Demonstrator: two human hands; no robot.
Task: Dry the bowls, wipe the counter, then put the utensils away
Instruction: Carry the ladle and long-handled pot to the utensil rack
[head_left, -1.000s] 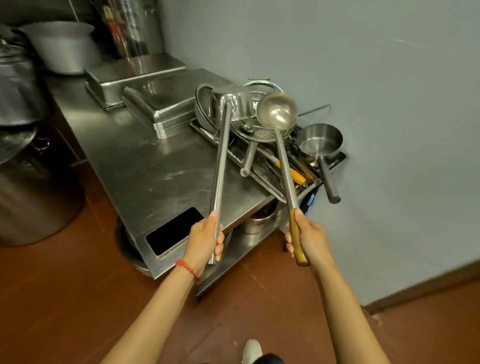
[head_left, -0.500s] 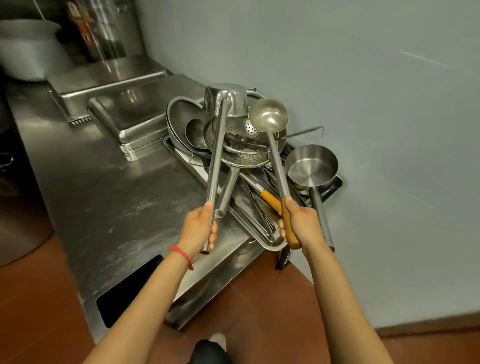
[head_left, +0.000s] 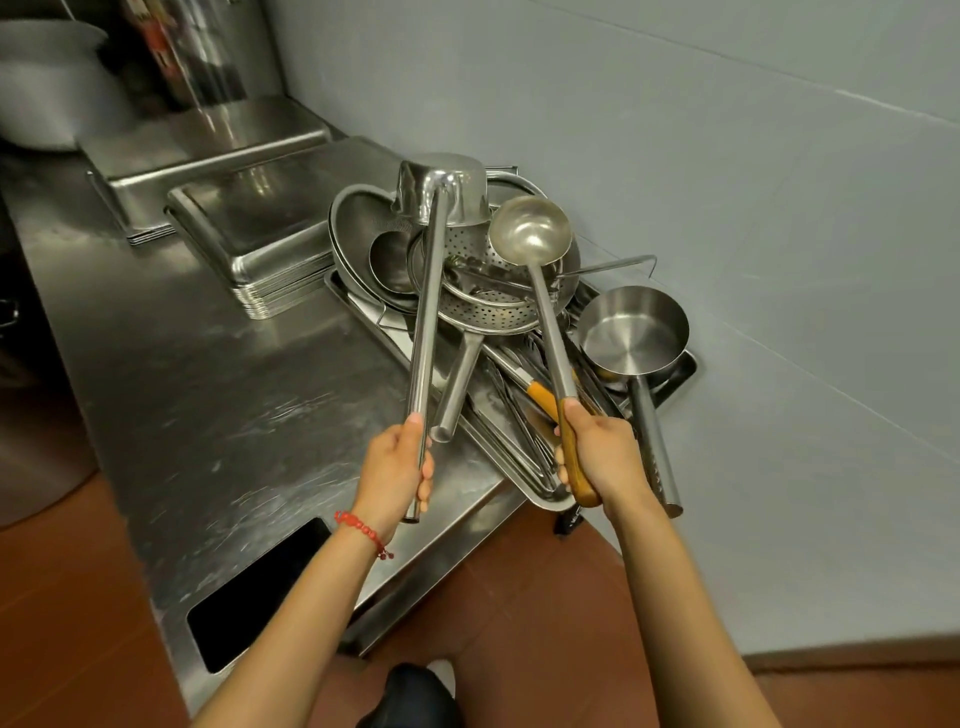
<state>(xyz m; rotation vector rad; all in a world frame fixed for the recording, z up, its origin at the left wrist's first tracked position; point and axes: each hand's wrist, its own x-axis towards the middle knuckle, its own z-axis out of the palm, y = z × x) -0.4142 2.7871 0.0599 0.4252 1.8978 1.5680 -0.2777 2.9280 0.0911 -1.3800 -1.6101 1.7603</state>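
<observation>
My left hand (head_left: 396, 467) grips the long tubular handle of a steel cup-shaped dipper (head_left: 441, 189), and my right hand (head_left: 602, 454) grips the wooden handle of a round steel ladle (head_left: 530, 228) — both held up over the pile. Beneath them a shallow steel tray (head_left: 540, 499) holds perforated steel strainers (head_left: 488, 306), loose utensils and a small steel saucepan (head_left: 634, 330) at the end of the steel surface (head_left: 208, 389), against the grey wall (head_left: 727, 156). Stacked steel pans (head_left: 254, 228) sit further along.

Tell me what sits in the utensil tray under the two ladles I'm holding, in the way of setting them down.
The tray is piled: perforated colanders under the round ladle in the right hand, a strainer handle beside the left hand and its deep ladle, a saucepan at right.
</observation>
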